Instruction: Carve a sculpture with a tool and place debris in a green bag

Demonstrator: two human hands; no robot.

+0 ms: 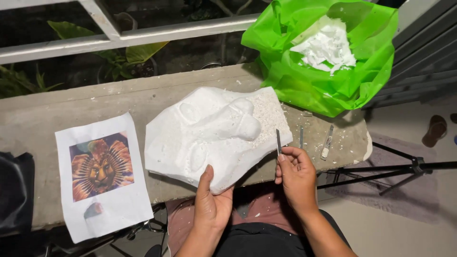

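Carved white foam block on the tabletop.
Left hand grips the block's near edge; right hand pinches a thin blade upright beside it.

A white foam carving is seen at centre, a white sheet printed with an orange-brown lion mask at lower left, a bright green plastic bag of white scraps at upper right, all on a grey concrete ledge.

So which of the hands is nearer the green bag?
The right. The right hand, holding a blade, sits below the bag; the left hand grips the foam edge farther left.
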